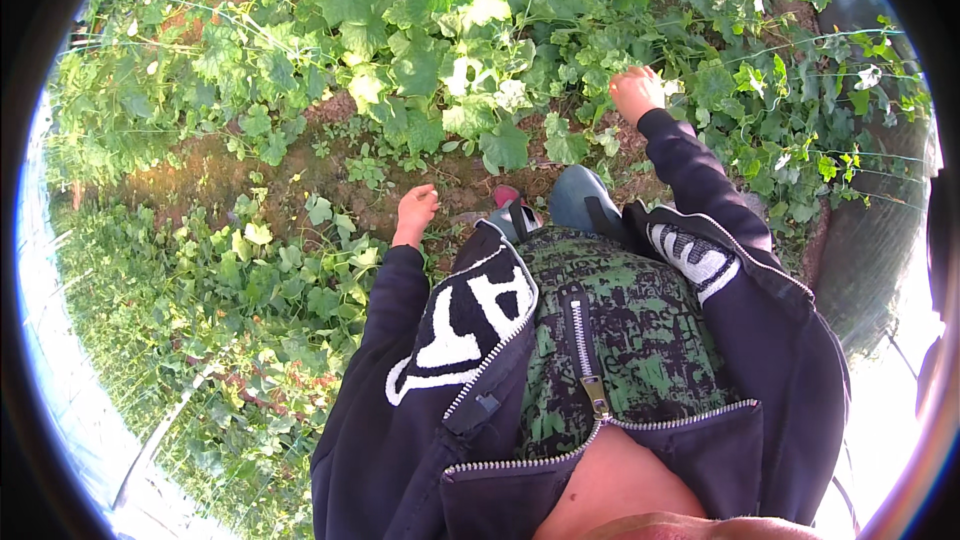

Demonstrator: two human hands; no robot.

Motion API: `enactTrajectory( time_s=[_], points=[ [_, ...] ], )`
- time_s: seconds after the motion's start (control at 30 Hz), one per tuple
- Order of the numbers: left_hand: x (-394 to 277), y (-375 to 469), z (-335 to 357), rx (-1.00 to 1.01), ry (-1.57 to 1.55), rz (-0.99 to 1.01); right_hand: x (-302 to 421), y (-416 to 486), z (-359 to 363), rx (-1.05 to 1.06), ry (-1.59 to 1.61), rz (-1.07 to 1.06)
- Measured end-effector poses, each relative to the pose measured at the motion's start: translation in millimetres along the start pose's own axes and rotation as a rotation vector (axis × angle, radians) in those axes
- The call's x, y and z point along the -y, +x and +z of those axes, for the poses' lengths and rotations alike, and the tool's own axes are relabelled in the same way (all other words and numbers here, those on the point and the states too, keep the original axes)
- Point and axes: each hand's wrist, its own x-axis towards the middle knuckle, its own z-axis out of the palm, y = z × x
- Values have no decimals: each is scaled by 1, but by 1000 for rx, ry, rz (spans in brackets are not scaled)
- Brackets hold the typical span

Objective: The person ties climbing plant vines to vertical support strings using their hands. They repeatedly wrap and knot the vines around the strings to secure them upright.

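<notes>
My left hand (416,211) hangs over the bare soil path, its fingers loosely bent and a little apart, and nothing shows in it. Farther forward, my right hand (636,92) reaches into the broad-leaved vines (570,64), touching the foliage. Its fingertips are partly hidden, so whether it grips a leaf or stem is unclear. Pale, sunlit leaves (512,94) lie to the left of that hand. Below it, one large green leaf (504,146) hangs over the path's edge.
Lower vines (300,292) grow to my left. Thin green strings (840,36) run through the plants on the right, beside dark netting (874,262). My grey-blue shoe (581,199) stands on the soil path (202,172). A pale pole (161,427) rises at lower left.
</notes>
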Motion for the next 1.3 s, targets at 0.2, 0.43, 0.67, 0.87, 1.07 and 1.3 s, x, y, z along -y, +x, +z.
enactTrajectory(
  time_s=[0.2, 0.43, 0.67, 0.87, 1.07, 1.3],
  points=[
    [44, -20, 22, -41, -124, -91, 55, -21, 20, 13, 272, -135],
    [56, -17, 28, 19, -252, -154, 67, -53, 62, 254, 701, 0],
    [-85, 2, 25, -113, -132, 63, 33, -54, 52, 411, 819, -14],
    [-270, 41, 12, -313, -17, 724, 37, -55, 40, 316, 859, -128],
    [-420, 66, 34, -714, 623, 959, 68, -72, -19, 315, 1013, -103],
    [-435, 104, 52, -487, 920, 711, 100, -71, -48, 263, 1126, 33]
  ],
)
